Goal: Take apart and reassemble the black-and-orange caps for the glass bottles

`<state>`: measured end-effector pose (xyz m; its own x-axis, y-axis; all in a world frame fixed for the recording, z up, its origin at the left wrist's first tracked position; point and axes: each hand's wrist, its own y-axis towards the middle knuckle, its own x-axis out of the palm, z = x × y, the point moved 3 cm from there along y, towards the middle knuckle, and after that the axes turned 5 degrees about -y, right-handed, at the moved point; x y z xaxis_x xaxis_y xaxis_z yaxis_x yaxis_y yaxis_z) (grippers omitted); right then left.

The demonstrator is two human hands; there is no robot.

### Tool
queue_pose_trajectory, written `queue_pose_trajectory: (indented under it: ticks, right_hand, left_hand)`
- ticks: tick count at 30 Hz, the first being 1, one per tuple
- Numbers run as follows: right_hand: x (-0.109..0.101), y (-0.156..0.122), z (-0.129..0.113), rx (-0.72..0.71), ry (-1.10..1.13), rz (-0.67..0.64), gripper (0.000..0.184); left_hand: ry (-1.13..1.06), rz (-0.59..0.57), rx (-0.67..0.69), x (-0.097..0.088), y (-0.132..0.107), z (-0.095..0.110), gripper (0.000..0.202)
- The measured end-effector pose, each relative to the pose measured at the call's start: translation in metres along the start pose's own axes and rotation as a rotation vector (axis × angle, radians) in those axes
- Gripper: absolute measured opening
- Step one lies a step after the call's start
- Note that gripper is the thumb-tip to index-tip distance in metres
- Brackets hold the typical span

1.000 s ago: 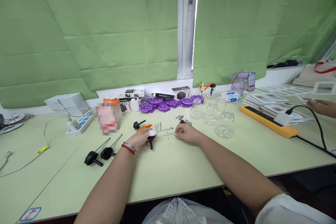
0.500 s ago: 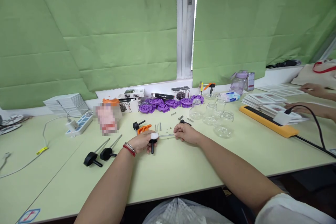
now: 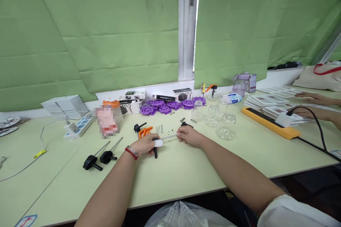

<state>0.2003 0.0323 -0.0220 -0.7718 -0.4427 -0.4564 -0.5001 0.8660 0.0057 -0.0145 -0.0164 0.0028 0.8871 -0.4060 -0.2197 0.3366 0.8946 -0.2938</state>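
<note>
My left hand point(image 3: 144, 145) is closed around a black crank handle point(image 3: 156, 153), with white tape point(image 3: 158, 143) showing at the thumb. From the crank a thin metal rod point(image 3: 168, 137) reaches right. My right hand point(image 3: 189, 136) pinches the rod's far end; its fingertips hide what else may be there. Just behind my left hand lie orange plastic parts point(image 3: 145, 132) and another black crank point(image 3: 137, 127). Small pins point(image 3: 162, 129) and springs point(image 3: 182, 119) are scattered beyond the rod. Two more black cranks with rods point(image 3: 91, 162) rest left of my left forearm.
Purple plastic discs point(image 3: 157, 104) and printed boxes point(image 3: 131, 106) line the back. Clear jars point(image 3: 213, 117) stand right of centre. A yellow power strip point(image 3: 271, 123) and a co-worker's hands point(image 3: 310, 98) are at the right. A white power strip point(image 3: 80, 127) lies left.
The crank has turned a little in my left hand, and the white-taped thumb has shifted down. My right hand stays at the rod's end. A co-worker's hands have moved slightly.
</note>
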Motion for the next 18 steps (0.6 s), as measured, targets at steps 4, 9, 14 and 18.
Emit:
queue_pose_trajectory:
  ticks: [4,9,14,18]
  right_hand:
    - [0.002,0.002,0.002,-0.015,0.012,-0.020,0.024]
    - [0.001,-0.001,-0.004,0.009,0.107,-0.031,0.022]
    - [0.000,-0.004,-0.008,-0.033,0.132,-0.033,0.016]
    - [0.001,-0.003,-0.008,-0.044,0.119,-0.010,0.010]
  left_hand:
    - [-0.019,0.011,-0.005,-0.001,0.000,-0.001,0.028]
    - [-0.059,-0.016,-0.021,-0.004,0.003,-0.005,0.027]
    - [-0.100,-0.034,-0.024,-0.006,0.005,-0.007,0.028]
    - [-0.089,-0.037,-0.026,-0.006,0.006,-0.008,0.028]
